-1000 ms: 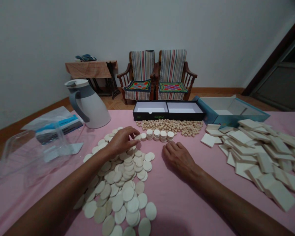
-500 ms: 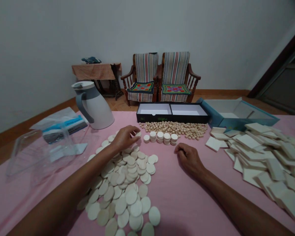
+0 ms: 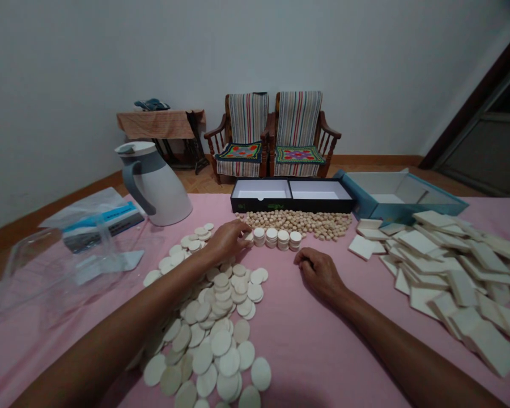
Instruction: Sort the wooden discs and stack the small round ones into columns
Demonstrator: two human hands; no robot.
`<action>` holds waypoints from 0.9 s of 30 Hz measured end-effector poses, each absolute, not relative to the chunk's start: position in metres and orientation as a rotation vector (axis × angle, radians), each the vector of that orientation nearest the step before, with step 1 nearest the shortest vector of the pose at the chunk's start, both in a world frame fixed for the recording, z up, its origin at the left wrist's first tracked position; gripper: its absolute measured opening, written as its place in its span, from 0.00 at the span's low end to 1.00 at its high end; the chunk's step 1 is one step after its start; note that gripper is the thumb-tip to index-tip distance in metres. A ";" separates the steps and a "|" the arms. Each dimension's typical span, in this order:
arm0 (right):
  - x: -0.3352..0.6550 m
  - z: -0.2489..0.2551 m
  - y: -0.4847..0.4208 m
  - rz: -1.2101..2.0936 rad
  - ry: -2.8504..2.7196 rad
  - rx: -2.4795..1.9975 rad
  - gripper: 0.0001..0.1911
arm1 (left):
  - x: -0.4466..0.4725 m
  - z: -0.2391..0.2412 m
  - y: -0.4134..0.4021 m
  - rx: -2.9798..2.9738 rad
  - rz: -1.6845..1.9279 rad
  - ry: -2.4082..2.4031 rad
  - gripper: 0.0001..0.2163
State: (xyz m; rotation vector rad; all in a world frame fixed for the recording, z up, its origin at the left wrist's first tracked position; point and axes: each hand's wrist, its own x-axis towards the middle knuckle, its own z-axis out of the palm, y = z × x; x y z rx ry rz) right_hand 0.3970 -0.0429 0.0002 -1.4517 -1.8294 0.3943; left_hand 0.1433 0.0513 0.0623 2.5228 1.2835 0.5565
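Observation:
My left hand (image 3: 228, 238) reaches over a big pile of pale round discs (image 3: 215, 317) and pinches at the leftmost of a row of short disc stacks (image 3: 277, 237); its fingertips close on a disc there. My right hand (image 3: 318, 272) rests on the pink tablecloth (image 3: 306, 351) just below and right of the stacks, fingers curled in, nothing visible in them. Behind the stacks lies a heap of small round wooden pieces (image 3: 301, 221).
A spread of pale square tiles (image 3: 446, 266) fills the right. An open black box (image 3: 291, 194) and a blue box (image 3: 397, 195) stand at the back. At left are a white jug (image 3: 155, 184), a clear plastic container (image 3: 55, 266) and a packet (image 3: 104, 218).
My left hand has moved right from the disc pile to the leftmost stack. My right hand has curled its fingers and shifted slightly right. The view has wobbled a little.

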 end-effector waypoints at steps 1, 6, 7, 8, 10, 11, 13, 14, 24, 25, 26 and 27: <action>0.397 0.000 -0.043 0.394 -1.833 -1.448 0.11 | 0.144 0.062 0.051 2.524 0.551 1.282 0.11; 0.397 0.001 -0.043 0.394 -1.840 -1.453 0.11 | 0.144 0.063 0.047 2.527 0.558 1.284 0.12; 0.397 0.001 -0.043 0.393 -1.838 -1.456 0.11 | 0.143 0.064 0.046 2.528 0.574 1.287 0.12; 0.397 0.001 -0.043 0.393 -1.837 -1.458 0.11 | 0.142 0.065 0.045 2.530 0.594 1.290 0.13; 0.396 0.001 -0.043 0.391 -1.832 -1.459 0.11 | 0.140 0.069 0.041 2.536 0.634 1.293 0.11; 0.396 0.001 -0.043 0.388 -1.830 -1.460 0.11 | 0.140 0.071 0.038 2.539 0.647 1.289 0.08; 0.396 0.000 -0.043 0.384 -1.827 -1.465 0.11 | 0.140 0.075 0.030 2.559 0.614 1.217 0.05; 0.396 0.000 -0.043 0.386 -1.829 -1.467 0.10 | 0.142 0.077 0.026 2.579 0.561 1.142 0.04; 0.396 0.000 -0.043 0.396 -1.843 -1.463 0.10 | 0.163 0.081 -0.006 2.688 0.017 0.872 0.15; 0.396 0.000 -0.043 0.397 -1.843 -1.462 0.10 | 0.163 0.082 -0.007 2.687 0.008 0.890 0.15; 0.396 0.000 -0.043 0.397 -1.844 -1.462 0.10 | 0.163 0.083 -0.008 2.692 -0.003 0.905 0.15; 0.396 0.000 -0.043 0.397 -1.845 -1.461 0.10 | 0.163 0.083 -0.009 2.702 -0.015 0.910 0.14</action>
